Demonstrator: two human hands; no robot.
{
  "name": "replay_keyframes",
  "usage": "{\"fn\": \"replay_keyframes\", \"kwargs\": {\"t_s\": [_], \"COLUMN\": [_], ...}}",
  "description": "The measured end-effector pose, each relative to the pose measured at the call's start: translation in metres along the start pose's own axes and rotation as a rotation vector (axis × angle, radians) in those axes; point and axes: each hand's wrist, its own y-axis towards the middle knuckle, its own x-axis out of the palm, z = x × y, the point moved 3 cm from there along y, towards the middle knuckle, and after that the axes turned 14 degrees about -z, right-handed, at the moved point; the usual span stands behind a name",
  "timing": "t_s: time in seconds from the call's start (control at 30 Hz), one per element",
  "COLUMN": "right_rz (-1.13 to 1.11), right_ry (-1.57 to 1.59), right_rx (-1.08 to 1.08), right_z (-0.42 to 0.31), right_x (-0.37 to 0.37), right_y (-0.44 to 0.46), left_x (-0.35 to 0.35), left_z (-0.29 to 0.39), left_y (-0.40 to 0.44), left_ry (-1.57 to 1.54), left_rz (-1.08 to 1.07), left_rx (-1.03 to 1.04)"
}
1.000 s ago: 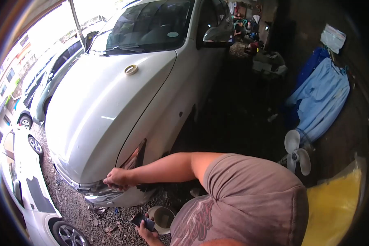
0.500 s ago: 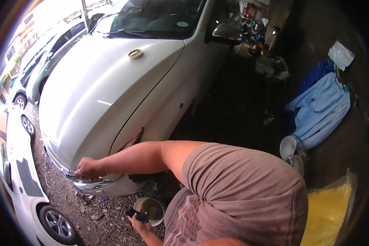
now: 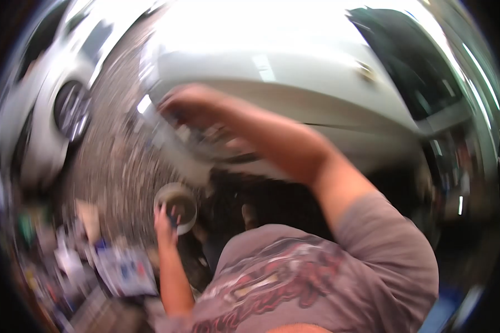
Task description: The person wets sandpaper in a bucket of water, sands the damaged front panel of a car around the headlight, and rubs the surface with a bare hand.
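My left hand (image 3: 164, 225) is low in front of me, closed around a dark phone (image 3: 174, 219). Behind it stands a pale round bucket (image 3: 190, 198) on the gravel. My right arm reaches across the front corner of a white car (image 3: 216, 69). At the hood's front edge, above the headlight (image 3: 208, 136), is my right hand (image 3: 186, 102). Motion smears its fingers, so I cannot tell whether it touches the car or holds anything. A roll of tape (image 3: 365, 71) lies on the hood near the windshield (image 3: 411, 61).
Another white car (image 3: 44, 139) is parked to the left across a strip of gravel (image 3: 114, 127). Assorted clutter, including a printed sheet or bag (image 3: 125, 271), lies at lower left. Dark shadow covers the ground beside the car's front wheel area.
My view has swung sharply, so the car now lies across the top and clutter appears at lower left. My left hand still has the phone; my right hand stays by the car's front edge.
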Motion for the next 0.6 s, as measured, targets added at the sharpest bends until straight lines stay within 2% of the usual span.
{"fn": "replay_keyframes", "kwargs": {"t_s": [0.03,0.1,0.13,0.2,0.3,0.4,0.47,0.53,0.6], "right_rz": [-0.151,-0.165,-0.09,-0.259,-0.207,-0.158,-0.317,-0.339,-0.324], "right_ry": [0.123,0.003,0.012,0.037,0.008,0.001,-0.157,-0.233,-0.284], "right_rx": [0.008,-0.001,-0.018,-0.011,0.088,0.123,0.142,0.171,0.189], "right_z": [-0.007,-0.004,-0.007,0.006,0.042,0.076,0.077,0.078,0.086], "right_x": [-0.001,-0.009,-0.004,-0.023,-0.02,-0.007,0.008,0.017,0.016], "right_y": [-0.009,-0.001,0.001,0.027,0.043,0.056,0.05,0.046,0.045], "left_x": [0.018,0.028,0.035,0.047,0.063,0.084,0.103,0.121,0.152], "left_z": [0.0,-0.023,-0.035,-0.05,-0.092,-0.108,-0.12,-0.134,-0.143], "left_y": [-0.004,0.01,0.016,0.029,0.058,0.07,0.074,0.079,0.074], "left_ry": [-0.064,-0.156,-0.183,-0.201,-0.214,-0.114,-0.064,0.104,0.151], "left_rz": [0.06,0.117,0.153,0.149,0.182,0.252,0.321,0.425,0.454], "left_rx": [0.011,0.039,0.053,0.071,0.097,0.257,0.367,0.509,0.508]}}
